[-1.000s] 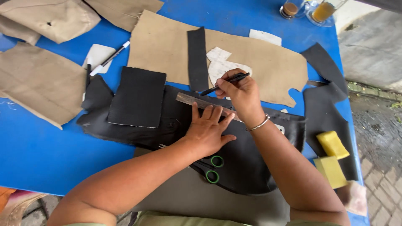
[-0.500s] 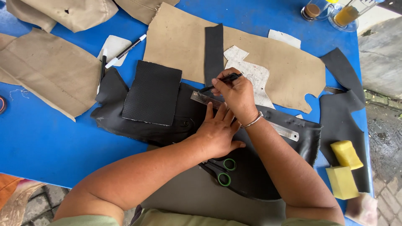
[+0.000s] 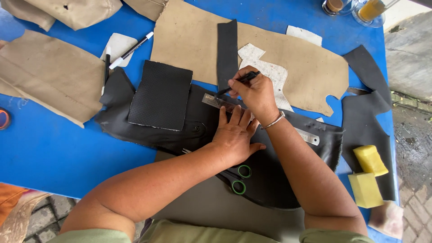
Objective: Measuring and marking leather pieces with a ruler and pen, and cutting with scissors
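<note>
My left hand [image 3: 235, 134] lies flat, fingers spread, pressing a metal ruler [image 3: 215, 101] onto a large black sheet of material [image 3: 310, 171] on the blue table [image 3: 54, 153]. My right hand [image 3: 255, 93] is crossed over it and grips a black pen [image 3: 237, 83], its tip touching the black sheet at the ruler's upper edge. A silver bracelet is on the right wrist. A black textured rectangle [image 3: 160, 95] lies on the sheet to the left of the hands. Green-handled scissors [image 3: 237, 178] rest beneath my left forearm.
Tan pattern pieces [image 3: 310, 72] and tan fabric [image 3: 45, 81] cover the far and left table. A white marker [image 3: 131, 50], a black pen [image 3: 106, 67], a black strip [image 3: 227, 49], two yellow sponges [image 3: 368, 175] and two glasses [image 3: 355, 8] lie around. The table edge runs along the right.
The view has shifted slightly. My right hand has slid the pen up and left along the ruler, and my left hand stays pressed on the ruler.
</note>
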